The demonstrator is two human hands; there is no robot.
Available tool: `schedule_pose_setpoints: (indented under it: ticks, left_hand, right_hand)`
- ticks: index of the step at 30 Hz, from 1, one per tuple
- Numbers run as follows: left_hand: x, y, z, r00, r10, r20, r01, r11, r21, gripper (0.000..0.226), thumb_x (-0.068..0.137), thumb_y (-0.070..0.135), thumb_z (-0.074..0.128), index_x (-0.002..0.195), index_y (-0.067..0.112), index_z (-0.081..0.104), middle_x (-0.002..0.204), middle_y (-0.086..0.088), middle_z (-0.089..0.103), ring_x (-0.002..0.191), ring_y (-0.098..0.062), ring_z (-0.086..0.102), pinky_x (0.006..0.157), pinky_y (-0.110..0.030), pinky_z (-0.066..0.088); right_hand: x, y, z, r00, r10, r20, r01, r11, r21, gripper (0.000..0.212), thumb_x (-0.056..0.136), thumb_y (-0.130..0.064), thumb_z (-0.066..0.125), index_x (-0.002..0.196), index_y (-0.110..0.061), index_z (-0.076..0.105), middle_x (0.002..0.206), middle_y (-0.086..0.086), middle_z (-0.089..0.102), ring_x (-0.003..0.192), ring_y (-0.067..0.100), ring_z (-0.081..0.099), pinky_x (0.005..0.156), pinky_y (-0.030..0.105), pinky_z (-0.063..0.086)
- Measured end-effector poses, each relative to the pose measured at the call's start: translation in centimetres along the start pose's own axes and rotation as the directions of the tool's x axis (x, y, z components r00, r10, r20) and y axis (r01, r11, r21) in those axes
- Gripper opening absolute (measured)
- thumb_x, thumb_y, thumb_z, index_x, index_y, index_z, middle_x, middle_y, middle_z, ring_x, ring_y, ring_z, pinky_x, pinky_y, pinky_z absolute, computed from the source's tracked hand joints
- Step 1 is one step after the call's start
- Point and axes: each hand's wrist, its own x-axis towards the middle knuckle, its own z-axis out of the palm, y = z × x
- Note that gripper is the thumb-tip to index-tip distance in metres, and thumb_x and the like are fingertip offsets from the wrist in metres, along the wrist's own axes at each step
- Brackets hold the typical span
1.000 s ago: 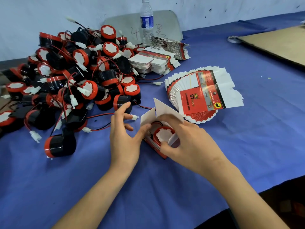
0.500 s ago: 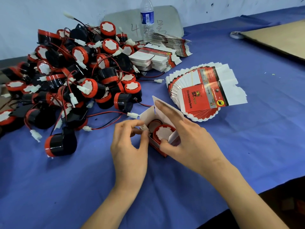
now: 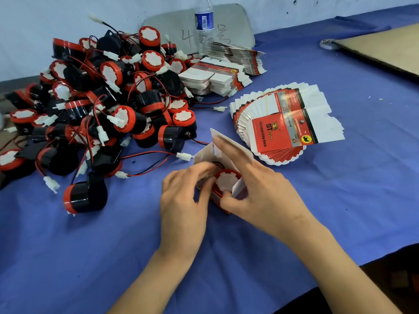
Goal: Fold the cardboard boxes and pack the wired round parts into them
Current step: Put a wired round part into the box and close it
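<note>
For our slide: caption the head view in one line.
Left hand tucks a wire beside the round part in the box the right hand holds.

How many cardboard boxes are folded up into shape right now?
1. The red and white cardboard box stands open on the blue cloth between the left hand and right hand, a red-capped round part inside. More may be hidden.

Open passage over blue cloth (image 3: 68, 257) along near edge, also right of fanned flat boxes (image 3: 283, 123). Pile of wired round parts (image 3: 102, 105) blocks far left. Loose wires (image 3: 147, 155) cross gap between pile and open box (image 3: 203, 155). Stacked flat boxes (image 3: 215, 78) and bottle (image 3: 204, 19) block far centre.
</note>
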Motion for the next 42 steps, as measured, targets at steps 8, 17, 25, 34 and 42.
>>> schedule_pose_setpoints:
  ticks: [8,17,25,34,42]
  left_hand:
    - [1.2,-0.3,-1.3,0.996,-0.068,0.055,0.075,0.988,-0.131,0.042,0.083,0.01,0.074,0.108,0.036,0.054,0.101,0.029,0.063,0.098,-0.004,0.065,0.084,-0.015,0.049]
    - [2.5,-1.6,-0.9,0.959,0.252,0.13,-0.266,0.958,0.107,0.007,0.083,0.007,0.07,0.081,0.002,0.065,0.081,-0.004,0.07,0.095,-0.011,0.065,0.114,-0.033,0.03]
    - [1.9,-1.2,-0.9,0.932,0.174,0.317,-0.252,0.942,0.223,0.02,0.083,0.002,0.06,0.099,0.004,0.073,0.09,-0.004,0.074,0.09,-0.014,0.059,0.111,-0.052,0.03]
    - [2.3,-0.5,-2.1,0.91,0.093,0.404,-0.283,0.852,0.44,0.035,0.09,0.04,0.049,0.087,0.017,0.076,0.143,0.0,0.047,0.117,-0.031,0.038,0.093,-0.042,0.032]
    - [1.4,-1.1,-2.0,0.902,-0.066,0.426,-0.007,0.986,0.168,0.05,0.091,0.054,0.039,0.1,0.016,0.071,0.15,0.014,0.033,0.107,-0.012,0.056,0.08,-0.034,0.051]
  right_hand:
    - [0.0,0.2,0.0,1.0,-0.027,0.003,0.027,0.999,0.023,0.093,0.073,-0.028,0.061,0.135,-0.071,0.006,0.13,-0.033,0.043,0.075,0.0,0.06,0.065,0.032,0.055]
    - [0.3,0.4,0.1,0.999,-0.024,0.029,0.023,0.999,0.027,0.091,0.076,-0.028,0.059,0.136,-0.07,0.005,0.142,-0.022,0.036,0.078,0.016,0.063,0.07,0.039,0.056]
    - [0.4,0.4,0.2,0.998,-0.049,0.031,0.048,0.998,0.047,0.091,0.076,-0.023,0.057,0.14,-0.065,0.007,0.146,-0.029,0.028,0.083,0.016,0.062,0.071,0.04,0.055]
    - [0.4,1.5,0.8,0.989,-0.093,-0.118,0.112,0.979,0.169,0.095,0.076,-0.036,0.061,0.138,-0.067,-0.004,0.111,-0.021,0.057,0.069,0.008,0.055,0.066,0.038,0.056]
    - [-0.7,2.1,1.7,0.983,0.094,-0.157,0.064,0.626,0.777,0.086,0.087,-0.035,0.064,0.14,-0.062,0.003,0.088,-0.015,0.063,0.045,0.017,0.054,0.043,0.028,0.048]
